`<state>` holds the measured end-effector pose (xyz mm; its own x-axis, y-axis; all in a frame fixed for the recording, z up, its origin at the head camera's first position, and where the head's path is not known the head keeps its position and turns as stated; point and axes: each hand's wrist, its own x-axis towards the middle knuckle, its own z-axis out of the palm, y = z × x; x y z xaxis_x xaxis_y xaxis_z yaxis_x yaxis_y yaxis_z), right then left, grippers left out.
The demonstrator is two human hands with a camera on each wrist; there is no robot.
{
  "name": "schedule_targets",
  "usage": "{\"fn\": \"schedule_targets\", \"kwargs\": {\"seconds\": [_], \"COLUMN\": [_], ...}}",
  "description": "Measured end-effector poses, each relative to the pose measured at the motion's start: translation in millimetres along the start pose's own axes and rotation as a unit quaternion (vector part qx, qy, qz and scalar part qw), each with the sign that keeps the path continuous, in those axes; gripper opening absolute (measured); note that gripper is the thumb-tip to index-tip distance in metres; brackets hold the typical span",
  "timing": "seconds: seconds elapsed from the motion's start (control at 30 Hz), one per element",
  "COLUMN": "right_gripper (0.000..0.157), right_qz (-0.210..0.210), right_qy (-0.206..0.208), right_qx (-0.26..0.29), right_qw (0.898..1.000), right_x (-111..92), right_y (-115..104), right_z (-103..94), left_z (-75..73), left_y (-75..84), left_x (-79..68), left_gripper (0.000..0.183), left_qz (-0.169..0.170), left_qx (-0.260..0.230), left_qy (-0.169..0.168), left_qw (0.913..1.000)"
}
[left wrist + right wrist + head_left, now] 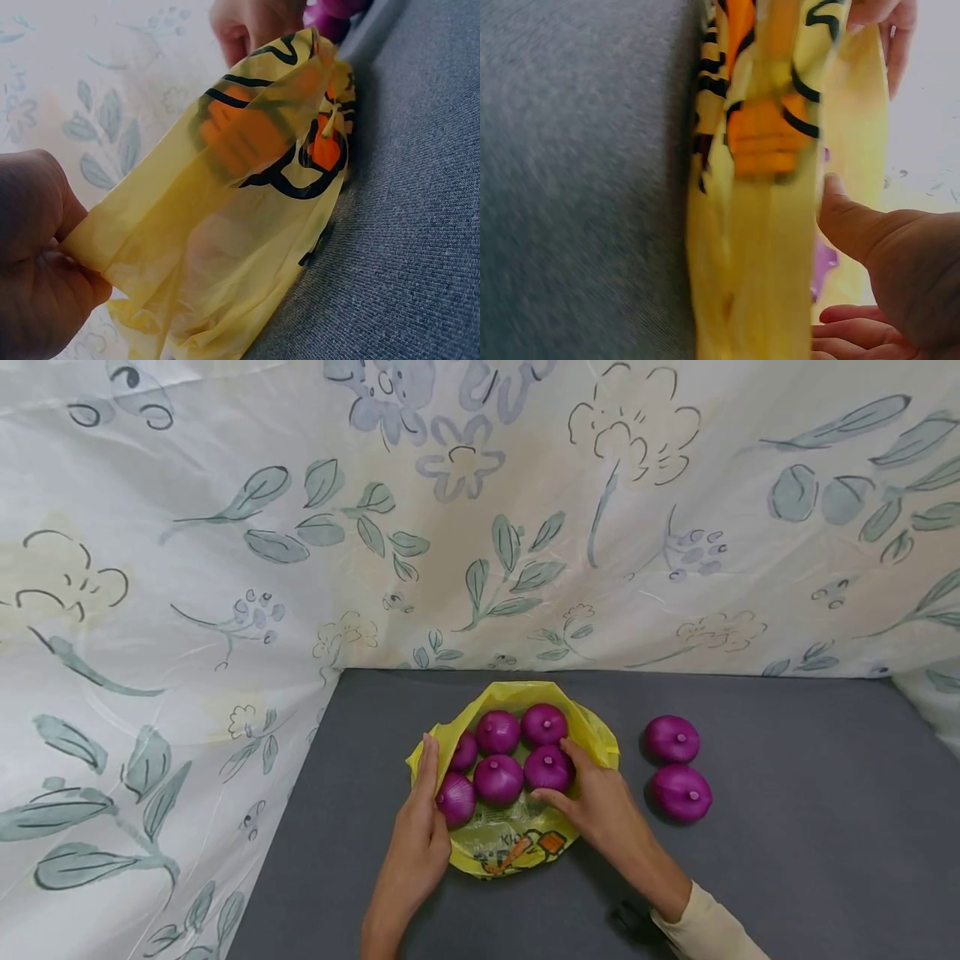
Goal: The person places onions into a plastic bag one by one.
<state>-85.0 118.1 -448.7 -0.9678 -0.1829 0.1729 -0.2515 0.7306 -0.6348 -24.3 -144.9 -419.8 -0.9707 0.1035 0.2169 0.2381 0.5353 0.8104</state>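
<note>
A yellow plastic bag (487,839) with a printed picture stands on the grey cloth, its mouth held wide. Inside it sit several purple-red onions (498,779). My left hand (420,835) is at the bag's left side; in the left wrist view its thumb and fingers pinch the bag's edge (112,240). My right hand (603,806) reaches over the right rim into the bag, thumb and fingers around the right-hand onion (546,768). In the right wrist view the bag's wall partly hides that onion (823,266), a purple patch between thumb and fingers.
Two more onions lie on the grey cloth right of the bag, a far one (672,739) and a near one (681,793) close together. A flower-patterned white sheet (450,585) hangs behind and at the left. A small dark object (630,920) is beside the right sleeve.
</note>
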Motion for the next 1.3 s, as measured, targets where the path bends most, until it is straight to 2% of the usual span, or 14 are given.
{"fn": "schedule_targets", "kwargs": {"seconds": [0.33,0.47,0.6,0.83,1.07,1.3], "right_gripper": [0.079,0.071,0.070,0.069,0.067,0.077], "right_qz": [-0.022,-0.045,-0.061,-0.078,-0.070,-0.044], "right_qy": [0.034,0.059,0.086,0.144,0.167,0.182], "right_qx": [0.007,0.030,0.051,0.037,0.035,0.014], "right_qw": [0.999,0.997,0.993,0.986,0.983,0.982], "right_x": [0.3,2.5,5.6,9.4,10.1,9.2], "right_y": [-1.4,-2.4,-0.5,7.6,15.9,24.5], "right_z": [-26.2,-34.9,-45.0,-62.9,-77.6,-88.5], "left_z": [1.3,0.8,0.3,-0.4,0.0,0.8], "left_y": [0.8,0.4,0.4,2.3,2.4,2.4], "left_x": [-0.6,-0.9,-1.8,-1.4,-0.4,0.8], "left_gripper": [0.090,0.091,0.092,0.093,0.093,0.095], "left_qz": [-0.006,-0.008,-0.001,0.013,0.012,0.008], "left_qx": [-0.005,-0.002,0.001,0.003,0.005,0.008], "left_qy": [-0.006,-0.004,0.000,0.007,0.009,0.006], "left_qw": [0.9999,1.0000,1.0000,0.9999,0.9999,0.9999]}}
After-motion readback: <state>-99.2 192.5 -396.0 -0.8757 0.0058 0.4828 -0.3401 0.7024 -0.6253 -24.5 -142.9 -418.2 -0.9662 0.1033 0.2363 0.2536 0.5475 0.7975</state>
